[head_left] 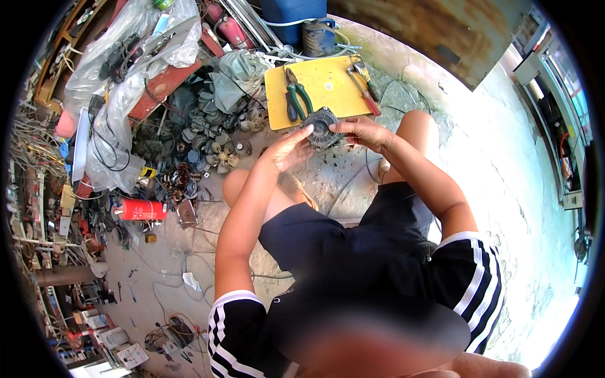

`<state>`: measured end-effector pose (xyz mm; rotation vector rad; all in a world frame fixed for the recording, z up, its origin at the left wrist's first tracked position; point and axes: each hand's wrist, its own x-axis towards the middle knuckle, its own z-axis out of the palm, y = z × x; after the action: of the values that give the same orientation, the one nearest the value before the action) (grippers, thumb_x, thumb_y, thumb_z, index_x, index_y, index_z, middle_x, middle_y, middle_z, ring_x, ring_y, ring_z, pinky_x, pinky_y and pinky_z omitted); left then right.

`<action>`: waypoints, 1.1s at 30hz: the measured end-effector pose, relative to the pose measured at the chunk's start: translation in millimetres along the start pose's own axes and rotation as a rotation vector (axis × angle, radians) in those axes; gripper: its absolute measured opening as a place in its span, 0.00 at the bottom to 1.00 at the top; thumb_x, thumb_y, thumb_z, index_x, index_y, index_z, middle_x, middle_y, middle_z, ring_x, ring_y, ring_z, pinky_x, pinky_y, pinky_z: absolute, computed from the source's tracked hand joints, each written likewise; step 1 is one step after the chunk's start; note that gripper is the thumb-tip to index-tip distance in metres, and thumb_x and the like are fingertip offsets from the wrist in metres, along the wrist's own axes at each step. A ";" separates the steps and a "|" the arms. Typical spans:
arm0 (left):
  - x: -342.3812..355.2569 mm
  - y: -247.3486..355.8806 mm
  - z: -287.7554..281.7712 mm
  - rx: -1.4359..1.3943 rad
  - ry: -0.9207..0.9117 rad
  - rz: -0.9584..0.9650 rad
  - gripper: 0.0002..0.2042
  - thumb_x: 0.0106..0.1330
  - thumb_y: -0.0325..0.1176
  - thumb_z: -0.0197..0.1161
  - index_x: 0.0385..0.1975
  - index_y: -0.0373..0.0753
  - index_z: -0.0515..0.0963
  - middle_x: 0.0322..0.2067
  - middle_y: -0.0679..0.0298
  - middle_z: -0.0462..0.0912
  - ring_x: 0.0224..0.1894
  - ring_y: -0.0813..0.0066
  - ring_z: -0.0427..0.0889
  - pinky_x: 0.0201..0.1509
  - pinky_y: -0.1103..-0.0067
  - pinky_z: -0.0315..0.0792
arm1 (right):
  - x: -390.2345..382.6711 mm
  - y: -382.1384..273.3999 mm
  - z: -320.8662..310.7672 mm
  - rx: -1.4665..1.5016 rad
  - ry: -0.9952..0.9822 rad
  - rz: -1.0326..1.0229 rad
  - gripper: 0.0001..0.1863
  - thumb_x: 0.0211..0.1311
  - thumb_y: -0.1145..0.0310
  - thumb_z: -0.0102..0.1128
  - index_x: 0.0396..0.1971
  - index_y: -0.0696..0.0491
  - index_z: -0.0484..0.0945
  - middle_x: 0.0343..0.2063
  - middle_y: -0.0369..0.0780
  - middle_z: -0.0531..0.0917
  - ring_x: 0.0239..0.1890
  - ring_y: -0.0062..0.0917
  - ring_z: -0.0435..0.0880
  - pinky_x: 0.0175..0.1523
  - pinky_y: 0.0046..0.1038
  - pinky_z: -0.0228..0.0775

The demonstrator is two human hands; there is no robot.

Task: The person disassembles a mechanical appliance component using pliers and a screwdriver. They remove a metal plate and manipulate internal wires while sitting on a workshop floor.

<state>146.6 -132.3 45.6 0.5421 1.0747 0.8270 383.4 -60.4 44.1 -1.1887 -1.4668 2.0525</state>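
Between my two hands, over the near edge of a yellow board [328, 72], is a round dark grey motor housing [322, 131] with ribs and a round centre. My left hand [290, 150] grips its left rim, the thumb on top and the other fingers partly hidden beneath. On the other side my right hand [364, 132] pinches the right rim with thumb and fingers. Green-handled pliers [300, 94] lie on the board just beyond the housing. Red-handled tools [365, 88] rest at the board's right side.
A heap of grey motor parts [195, 120] fills the floor to the left, with a small fan [222, 156] at its edge. Nearby lies a red cylinder [142, 210]. Cables [157, 283] trail over the floor. A blue container [293, 22] stands at the back.
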 end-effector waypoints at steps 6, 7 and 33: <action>31.2 62.9 2.6 -0.087 -0.061 0.251 0.25 0.63 0.46 0.68 0.56 0.42 0.71 0.50 0.64 0.80 0.51 0.73 0.80 0.54 0.73 0.76 | 40.8 -78.1 -26.7 -0.229 -0.009 -0.224 0.39 0.53 0.36 0.64 0.52 0.57 0.77 0.46 0.38 0.80 0.49 0.20 0.74 0.55 0.26 0.65; 36.6 76.9 -2.7 -0.115 -0.052 0.283 0.27 0.63 0.47 0.68 0.57 0.41 0.70 0.50 0.62 0.80 0.51 0.73 0.79 0.55 0.73 0.75 | 53.0 -90.1 -32.6 -0.241 -0.005 -0.269 0.41 0.57 0.32 0.57 0.55 0.55 0.75 0.49 0.39 0.79 0.51 0.22 0.75 0.57 0.27 0.65; 61.3 111.8 -56.1 -0.470 0.488 0.470 0.35 0.52 0.55 0.74 0.55 0.40 0.70 0.55 0.67 0.73 0.58 0.68 0.72 0.57 0.73 0.67 | 176.1 -73.3 -14.5 -0.839 0.202 -0.095 0.42 0.43 0.35 0.60 0.37 0.66 0.82 0.38 0.56 0.84 0.44 0.44 0.84 0.51 0.36 0.74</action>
<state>73.6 -16.8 72.8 0.1891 1.1509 1.6355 278.4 99.2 33.2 -1.4995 -2.3016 1.1949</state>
